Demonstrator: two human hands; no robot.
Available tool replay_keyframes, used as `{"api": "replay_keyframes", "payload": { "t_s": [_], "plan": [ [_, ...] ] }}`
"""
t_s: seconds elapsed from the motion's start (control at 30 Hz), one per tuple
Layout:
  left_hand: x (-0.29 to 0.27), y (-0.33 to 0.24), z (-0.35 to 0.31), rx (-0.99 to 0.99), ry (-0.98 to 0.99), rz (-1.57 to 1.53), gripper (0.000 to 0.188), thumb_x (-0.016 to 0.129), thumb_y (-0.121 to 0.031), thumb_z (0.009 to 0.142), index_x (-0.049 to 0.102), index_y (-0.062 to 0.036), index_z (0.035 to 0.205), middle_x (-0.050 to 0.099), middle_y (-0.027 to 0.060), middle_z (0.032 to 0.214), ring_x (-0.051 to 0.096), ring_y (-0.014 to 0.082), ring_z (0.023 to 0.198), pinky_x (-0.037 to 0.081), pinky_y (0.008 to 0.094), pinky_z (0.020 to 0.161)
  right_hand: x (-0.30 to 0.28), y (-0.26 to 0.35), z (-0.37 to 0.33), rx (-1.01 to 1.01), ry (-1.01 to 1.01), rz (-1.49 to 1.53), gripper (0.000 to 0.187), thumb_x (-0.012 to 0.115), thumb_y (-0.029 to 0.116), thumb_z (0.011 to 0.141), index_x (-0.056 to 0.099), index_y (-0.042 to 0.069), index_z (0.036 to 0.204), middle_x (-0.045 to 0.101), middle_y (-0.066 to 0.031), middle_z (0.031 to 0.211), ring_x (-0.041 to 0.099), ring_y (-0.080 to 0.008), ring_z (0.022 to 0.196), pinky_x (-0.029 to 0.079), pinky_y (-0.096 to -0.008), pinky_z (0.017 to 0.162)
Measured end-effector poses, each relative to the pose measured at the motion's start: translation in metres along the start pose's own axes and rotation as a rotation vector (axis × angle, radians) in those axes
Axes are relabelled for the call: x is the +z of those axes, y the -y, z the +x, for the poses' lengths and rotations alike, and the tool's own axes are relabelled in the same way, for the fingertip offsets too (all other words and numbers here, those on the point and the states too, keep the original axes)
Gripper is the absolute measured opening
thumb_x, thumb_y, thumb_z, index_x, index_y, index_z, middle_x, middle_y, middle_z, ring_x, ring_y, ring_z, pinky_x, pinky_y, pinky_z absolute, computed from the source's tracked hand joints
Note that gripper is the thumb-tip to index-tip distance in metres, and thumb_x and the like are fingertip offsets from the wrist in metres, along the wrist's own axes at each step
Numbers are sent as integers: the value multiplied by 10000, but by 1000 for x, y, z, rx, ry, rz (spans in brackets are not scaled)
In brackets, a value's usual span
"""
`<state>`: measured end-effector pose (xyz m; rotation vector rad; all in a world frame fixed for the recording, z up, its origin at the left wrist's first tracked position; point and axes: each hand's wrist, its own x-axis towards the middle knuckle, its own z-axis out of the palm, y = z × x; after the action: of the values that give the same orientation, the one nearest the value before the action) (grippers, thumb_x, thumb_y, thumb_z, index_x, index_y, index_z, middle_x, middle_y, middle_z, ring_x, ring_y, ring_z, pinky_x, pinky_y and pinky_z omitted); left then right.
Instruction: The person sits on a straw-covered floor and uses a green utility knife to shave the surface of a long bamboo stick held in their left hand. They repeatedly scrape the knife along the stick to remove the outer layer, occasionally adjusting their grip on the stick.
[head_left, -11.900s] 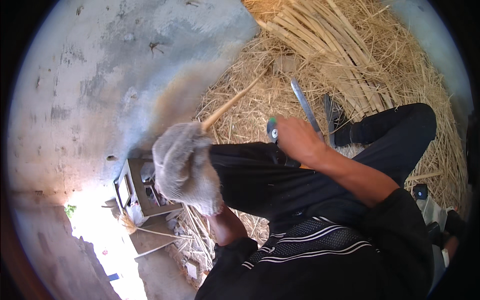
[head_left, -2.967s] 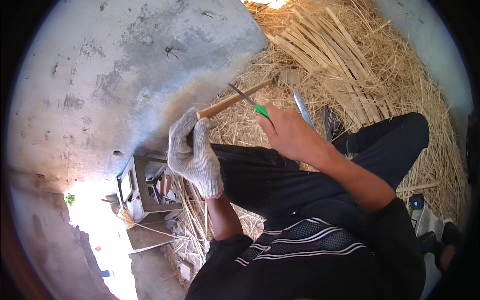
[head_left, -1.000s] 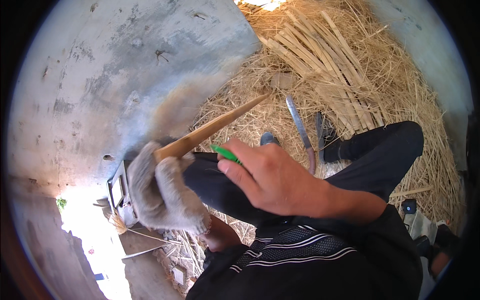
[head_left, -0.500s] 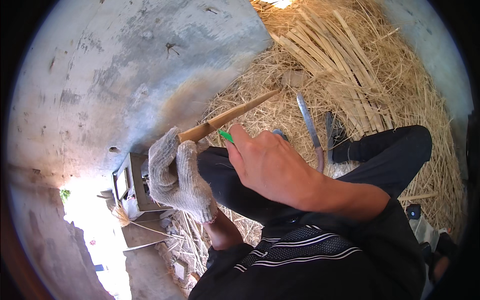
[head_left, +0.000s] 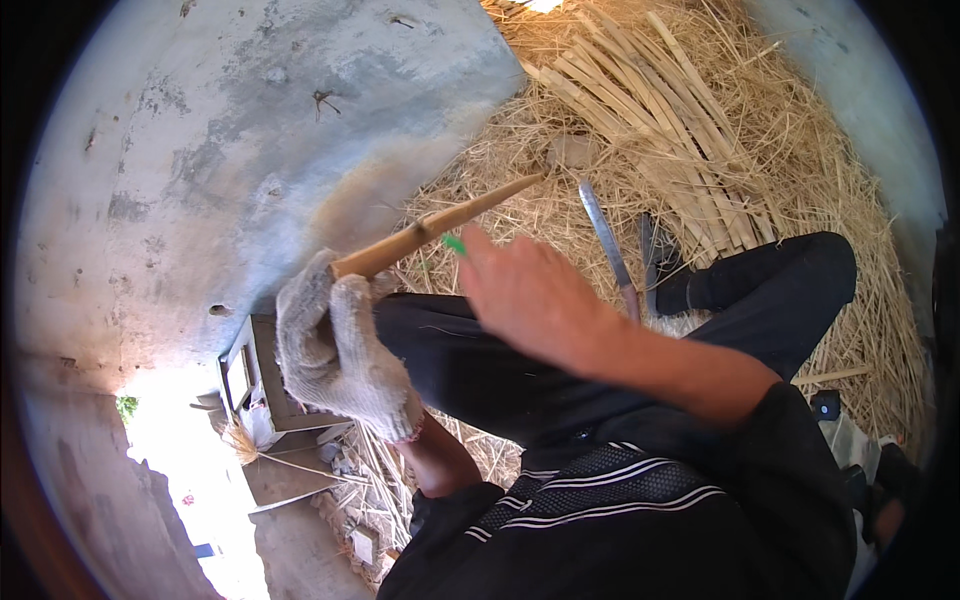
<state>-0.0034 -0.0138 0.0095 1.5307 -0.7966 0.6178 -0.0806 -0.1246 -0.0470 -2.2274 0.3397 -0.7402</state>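
Observation:
A grey knitted glove covers my left hand [head_left: 345, 345], whose fingers are closed round the lower end of a split bamboo strip [head_left: 470, 208]. The strip slants up and away to the right, with a dark node partway along it. My bare right hand [head_left: 535, 295], slightly smeared by motion, is closed on a small green-handled tool [head_left: 453, 244]. Its green end pokes out beside the strip's edge, near the node. Most of the tool is hidden in my fist, and no blade can be made out.
A long knife with a wooden handle [head_left: 605, 235] lies on the straw [head_left: 850, 200] beyond my right hand. Farther off is a pile of split bamboo strips [head_left: 660, 120]. A worn wall [head_left: 250, 130] rises on the left, above a small open cabinet [head_left: 285, 375].
My right hand with the green-handled tool has moved slightly up along the strip, away from my left hand. The whole scene has shifted a little leftward.

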Motion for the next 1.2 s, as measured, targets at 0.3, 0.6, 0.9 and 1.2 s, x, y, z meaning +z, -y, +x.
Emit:
{"api": "replay_keyframes", "payload": {
  "t_s": [0.3,0.6,0.9,1.2],
  "plan": [
    [-11,14,8,-14,-23,-3,184,648,70,861,668,62,1043,677,170,1040,660,174,813,582,252,674,11,-7,10,55,148,-40,237,493,188,975,538,-44,993,598,-247,594,636,-445,577,533,-498,534],
    [-3,7,8,-16,-42,91,196,636,4,904,663,79,1083,699,163,960,661,159,714,546,239,664,20,-48,17,47,74,-73,217,492,175,961,549,-35,964,604,-233,616,666,-407,630,550,-490,579],
    [-5,12,13,-66,-64,51,207,683,9,874,670,50,1077,697,157,1002,677,139,668,539,200,543,24,-42,25,86,139,-169,195,485,82,921,575,-69,1005,666,-243,722,708,-366,696,577,-445,559],
    [13,-2,9,-48,38,-41,166,646,13,894,668,66,1050,701,161,936,686,165,732,564,252,654,81,-217,14,547,446,-302,266,489,124,930,609,-47,1095,697,-247,855,721,-338,749,580,-452,606]
  ]
}}
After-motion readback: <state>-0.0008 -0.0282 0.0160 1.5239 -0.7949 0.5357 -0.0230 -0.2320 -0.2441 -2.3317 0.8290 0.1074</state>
